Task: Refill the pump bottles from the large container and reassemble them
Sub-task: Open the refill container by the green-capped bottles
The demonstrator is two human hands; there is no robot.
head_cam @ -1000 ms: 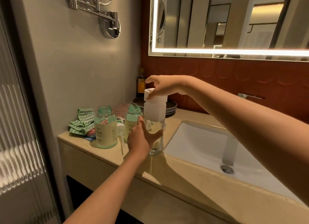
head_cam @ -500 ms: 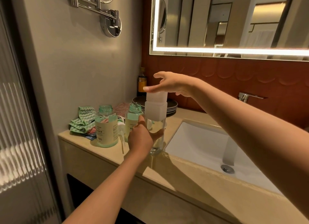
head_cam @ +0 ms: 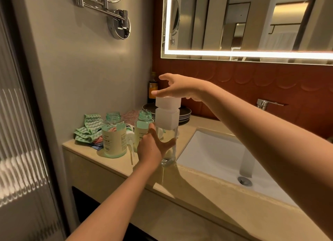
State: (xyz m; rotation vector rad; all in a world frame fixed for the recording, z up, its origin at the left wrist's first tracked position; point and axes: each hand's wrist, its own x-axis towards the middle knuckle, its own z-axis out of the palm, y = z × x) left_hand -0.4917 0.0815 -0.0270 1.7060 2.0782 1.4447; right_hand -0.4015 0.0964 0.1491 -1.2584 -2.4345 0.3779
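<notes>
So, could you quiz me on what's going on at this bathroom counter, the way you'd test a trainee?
1. True or false: the leftmost green bottle has its pump fitted.
2. What does the left hand grip? A) a toothbrush B) the clear bottle C) a sponge
3. Fill in: the right hand lays straight fingers on the white ____.

Key: 1 false, its neck is open. 2 B. 3 pump head.
</notes>
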